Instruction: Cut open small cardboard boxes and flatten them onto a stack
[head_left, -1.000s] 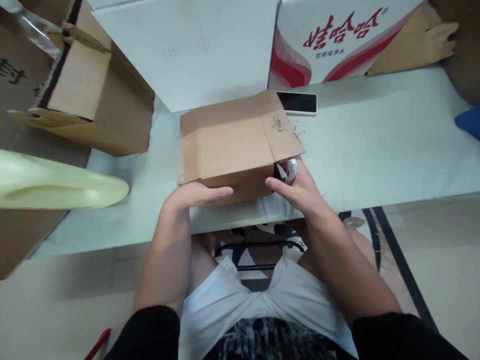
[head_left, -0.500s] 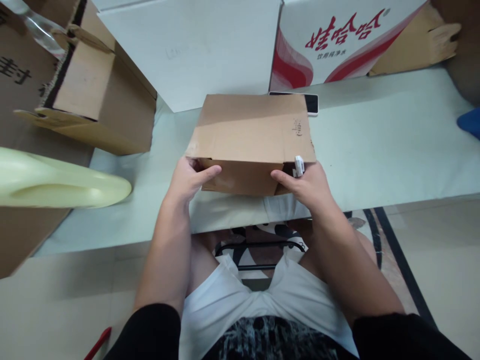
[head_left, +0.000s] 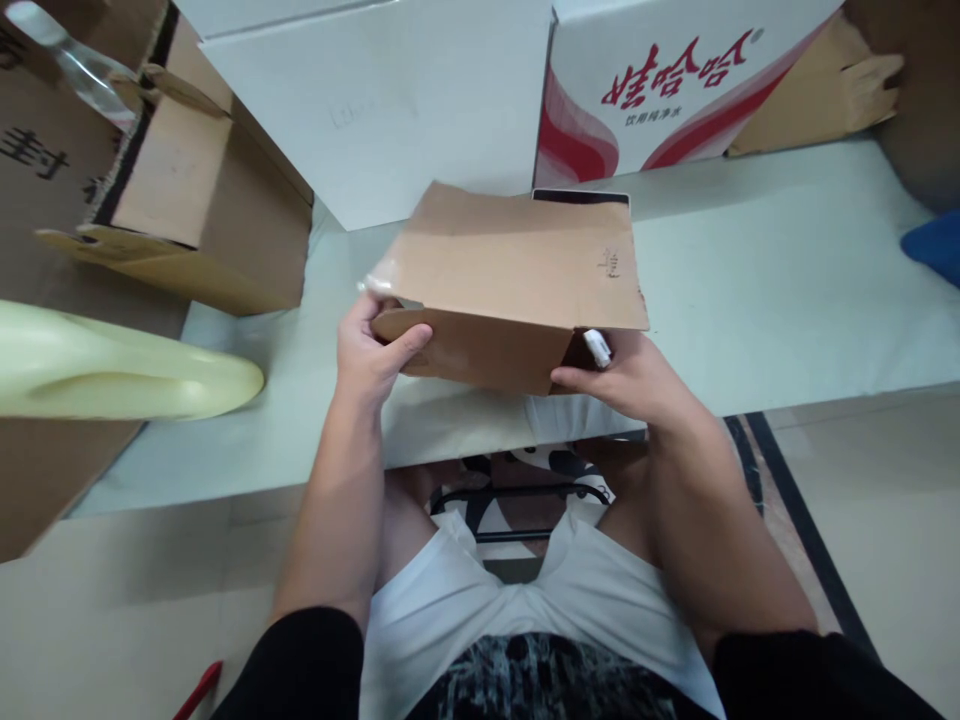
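Cartons (head_left: pixel 390 110) line the pale tabletop (head_left: pixel 765 270) behind the held box (head_left: pixel 517 260).

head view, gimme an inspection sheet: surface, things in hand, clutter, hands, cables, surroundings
Surface: pale green table, looks cloth-covered.
Things in hand: cardboard box, writing on its top near the right end; small white object by that end, identity unclear.
Clutter: phone, partly hidden behind the box; pale yellow-green object at left.
Hands: left hand and right hand hold opposite ends of the box.
Cables: nothing seen.
Surroundings: plain white carton, red-printed carton.
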